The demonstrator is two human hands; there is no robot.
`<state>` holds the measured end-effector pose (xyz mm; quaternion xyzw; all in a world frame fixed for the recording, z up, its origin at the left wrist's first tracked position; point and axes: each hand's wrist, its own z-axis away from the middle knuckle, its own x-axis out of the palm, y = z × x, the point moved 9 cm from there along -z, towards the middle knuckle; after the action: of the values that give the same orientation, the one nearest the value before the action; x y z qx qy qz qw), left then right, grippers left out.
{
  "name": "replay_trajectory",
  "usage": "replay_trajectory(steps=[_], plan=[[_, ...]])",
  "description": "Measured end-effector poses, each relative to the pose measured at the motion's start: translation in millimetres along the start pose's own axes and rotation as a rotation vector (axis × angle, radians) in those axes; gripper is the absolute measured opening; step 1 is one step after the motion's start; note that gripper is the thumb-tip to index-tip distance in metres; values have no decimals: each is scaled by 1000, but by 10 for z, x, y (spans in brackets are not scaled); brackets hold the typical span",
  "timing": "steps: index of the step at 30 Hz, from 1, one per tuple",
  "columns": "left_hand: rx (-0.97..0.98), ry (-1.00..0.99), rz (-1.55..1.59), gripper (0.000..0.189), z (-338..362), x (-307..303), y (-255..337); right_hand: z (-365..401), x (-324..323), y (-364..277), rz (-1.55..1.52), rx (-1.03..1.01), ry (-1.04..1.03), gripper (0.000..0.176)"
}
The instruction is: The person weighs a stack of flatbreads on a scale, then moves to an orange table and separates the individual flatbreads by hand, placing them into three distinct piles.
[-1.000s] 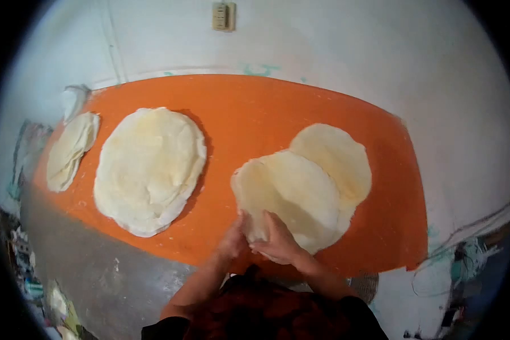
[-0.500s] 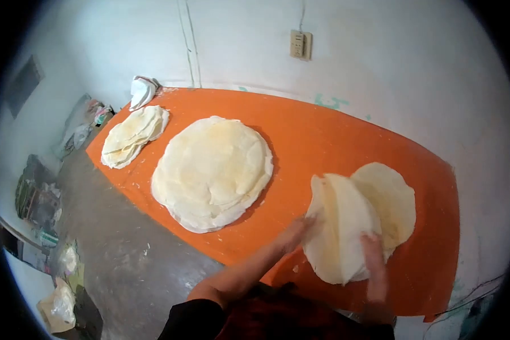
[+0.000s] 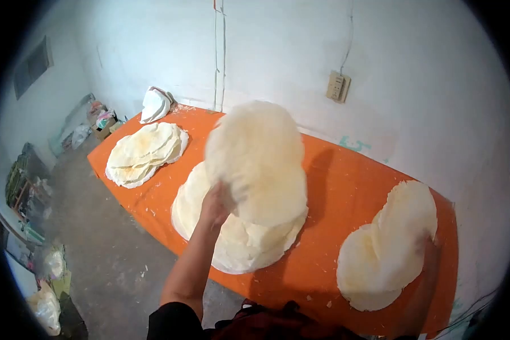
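Observation:
A thin round flatbread [image 3: 258, 153], pale and blurred by motion, is held up over the large flatbread stack [image 3: 246, 252] in the middle of the orange-covered table. My left hand [image 3: 218, 203] is closed on its lower left edge. To the right lies a smaller group of overlapping flatbreads [image 3: 365, 269], the upper one curved or partly raised. My right hand [image 3: 426, 245] is at that flatbread's right edge, touching or very close to it. Its fingers are smeared, so their grip does not show.
Another flatbread pile [image 3: 144, 153] lies at the table's left end, near a folded white cloth-like item [image 3: 156, 105]. The orange table cover [image 3: 337, 187] meets the wall, which carries an outlet [image 3: 338, 86]. Bags and boxes [image 3: 99, 122] sit on the floor at left.
My left hand has moved left from the right-hand group, carrying a flatbread over the middle stack. My right hand has shifted to that group's right edge. The view has also shifted.

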<state>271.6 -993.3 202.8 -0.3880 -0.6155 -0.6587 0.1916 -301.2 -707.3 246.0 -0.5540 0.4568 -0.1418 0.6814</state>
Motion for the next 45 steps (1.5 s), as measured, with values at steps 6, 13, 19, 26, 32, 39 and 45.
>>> replay_trajectory(steps=[6, 13, 19, 26, 32, 39, 45], plan=[[-59, 578, 310, 39, 53, -2432, -646, 319, 568, -419, 130, 14, -48, 24], [-133, 707, 193, 28, -51, -2961, -764, 661, 1480, -1465, 124, -265, -223, 23], [-209, 572, 229, 23, 154, -2375, -539, 585, 2283, -2463, 212, -634, -103, 27], [-413, 439, -35, 29, 1394, -1838, -546, 2567, 3969, -3025, 331, -1565, -363, 26], [-706, 405, 4, 32, 2251, -1666, -1019, 3064, 5249, -1320, 440, -1488, -707, 27], [-806, 368, -134, 31, 2442, -1555, -1193, 3187, 5436, -955, 453, -1314, -827, 39], [-846, 231, -260, 26, 2248, -1076, -1491, 2784, 4679, -938, 381, -1091, -736, 58]])
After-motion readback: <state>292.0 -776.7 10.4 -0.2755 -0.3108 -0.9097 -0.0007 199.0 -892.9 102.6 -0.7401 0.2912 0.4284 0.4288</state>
